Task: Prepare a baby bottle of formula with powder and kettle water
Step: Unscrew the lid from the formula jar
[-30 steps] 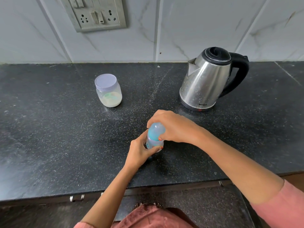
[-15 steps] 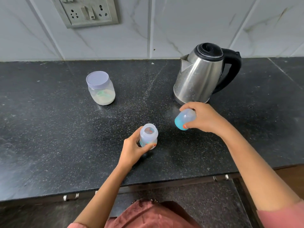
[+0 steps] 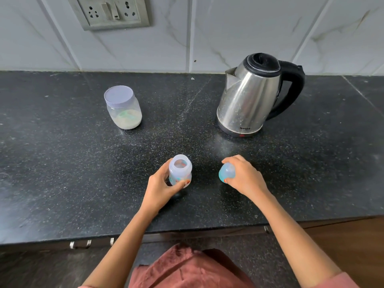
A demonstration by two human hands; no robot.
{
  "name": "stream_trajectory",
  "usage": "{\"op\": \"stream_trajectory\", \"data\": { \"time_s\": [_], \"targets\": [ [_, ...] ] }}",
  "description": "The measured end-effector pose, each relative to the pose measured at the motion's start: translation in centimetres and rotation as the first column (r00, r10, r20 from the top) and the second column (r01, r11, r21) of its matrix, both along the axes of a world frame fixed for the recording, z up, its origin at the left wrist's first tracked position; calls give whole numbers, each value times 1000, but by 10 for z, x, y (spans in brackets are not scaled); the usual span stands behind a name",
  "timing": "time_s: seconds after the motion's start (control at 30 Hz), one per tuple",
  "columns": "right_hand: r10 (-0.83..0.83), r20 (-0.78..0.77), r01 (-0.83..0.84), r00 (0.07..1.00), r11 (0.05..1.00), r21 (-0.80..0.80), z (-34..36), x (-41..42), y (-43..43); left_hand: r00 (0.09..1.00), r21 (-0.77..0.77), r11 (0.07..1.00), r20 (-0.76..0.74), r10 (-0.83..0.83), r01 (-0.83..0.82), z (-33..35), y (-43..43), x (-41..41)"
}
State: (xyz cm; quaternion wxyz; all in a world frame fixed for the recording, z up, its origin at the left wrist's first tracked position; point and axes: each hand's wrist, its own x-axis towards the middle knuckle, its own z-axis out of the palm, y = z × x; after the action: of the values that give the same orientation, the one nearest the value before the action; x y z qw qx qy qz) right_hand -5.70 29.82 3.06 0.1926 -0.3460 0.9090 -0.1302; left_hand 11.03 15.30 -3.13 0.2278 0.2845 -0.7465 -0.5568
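Head view, looking down at a black speckled counter (image 3: pixel 62 163): just below the frame's centre the left hand (image 3: pixel 160 189) has its fingers curled round the lower body of the open baby bottle (image 3: pixel 180 170), which stands upright on the stone with its mouth uncovered. Just to its right, apart from it, the right hand (image 3: pixel 245 178) grips the blue teat cap (image 3: pixel 227 173) low over the counter; whether the cap touches the surface I cannot tell. Nothing lies between the two hands. Further back, at centre left, a lidded powder jar (image 3: pixel 123 110) holds pale powder with a scoop in it. At upper right stands a steel kettle (image 3: pixel 249 96), lid closed, spout pointing left. A socket plate (image 3: pixel 112 12) sits on the tiled wall (image 3: pixel 239 28) at upper left.
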Motion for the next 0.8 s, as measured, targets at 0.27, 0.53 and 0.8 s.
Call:
{"op": "stream_trajectory", "data": {
  "time_s": [0.27, 0.53, 0.8],
  "targets": [
    [75, -26, -77, 997, 993, -87, 12, -3, -5, 999, 133, 990, -25, -38, 41, -1, -1, 4],
    [78, 205, 10, 976, 919, -395, 28, -5, -54, 999, 143, 990, -49, 2, 5, 4, -24, 22],
    [171, 289, -43, 942, 915, -402, 30, -6, -135, 976, 6, 976, -12, 218, -218, 10, -88, 34]
  ]
}}
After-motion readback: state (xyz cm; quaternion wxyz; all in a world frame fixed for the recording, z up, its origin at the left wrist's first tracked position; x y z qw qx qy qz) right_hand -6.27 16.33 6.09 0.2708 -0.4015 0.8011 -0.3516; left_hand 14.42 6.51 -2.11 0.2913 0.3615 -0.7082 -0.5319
